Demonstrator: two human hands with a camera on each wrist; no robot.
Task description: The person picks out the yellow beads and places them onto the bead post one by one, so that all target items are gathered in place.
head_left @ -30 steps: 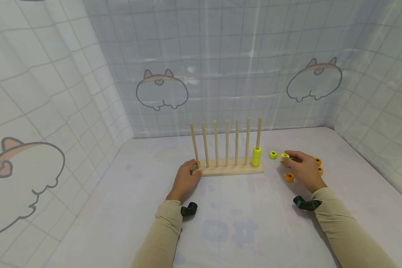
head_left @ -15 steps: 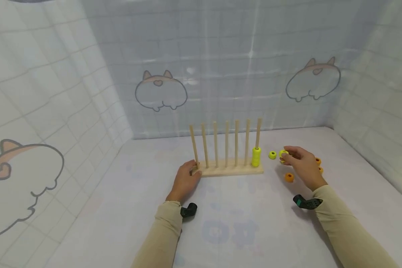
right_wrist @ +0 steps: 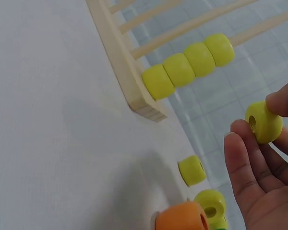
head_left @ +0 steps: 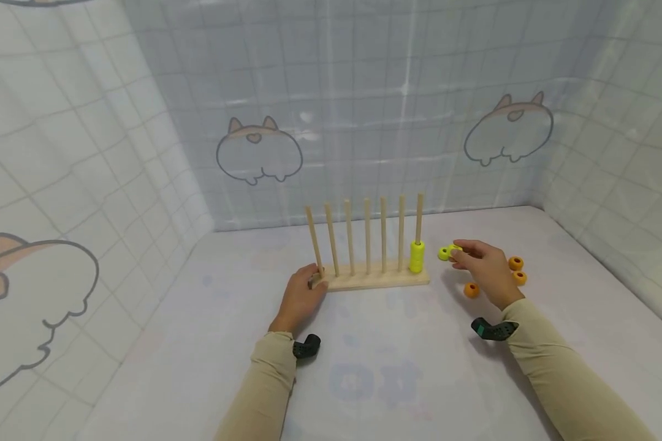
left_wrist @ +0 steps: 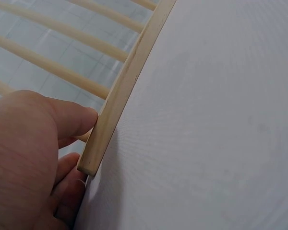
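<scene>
A wooden peg rack (head_left: 375, 280) with several upright pegs stands on the table. My left hand (head_left: 300, 300) grips its left end, thumb (left_wrist: 79, 117) against the base and fingers around the end. Several yellow beads (right_wrist: 187, 67) are stacked on the rightmost peg (head_left: 419, 214). My right hand (head_left: 488, 272) pinches a yellow bead (right_wrist: 265, 122) between thumb and fingers, raised off the table to the right of the rack. The hole of that bead faces partly toward the right wrist camera. A loose yellow bead (head_left: 444, 253) lies just left of the held one in the head view.
Orange beads (head_left: 471, 290) lie on the table by my right hand, two of them to its right. More loose yellow beads (right_wrist: 211, 203) show beside an orange bead (right_wrist: 182, 218) in the right wrist view. A tile-patterned sheet (head_left: 364, 122) rises behind the rack.
My right hand has lifted the yellow bead from the table and moved slightly left toward the rack. The left hand keeps its hold on the base. The head view has shifted a little.
</scene>
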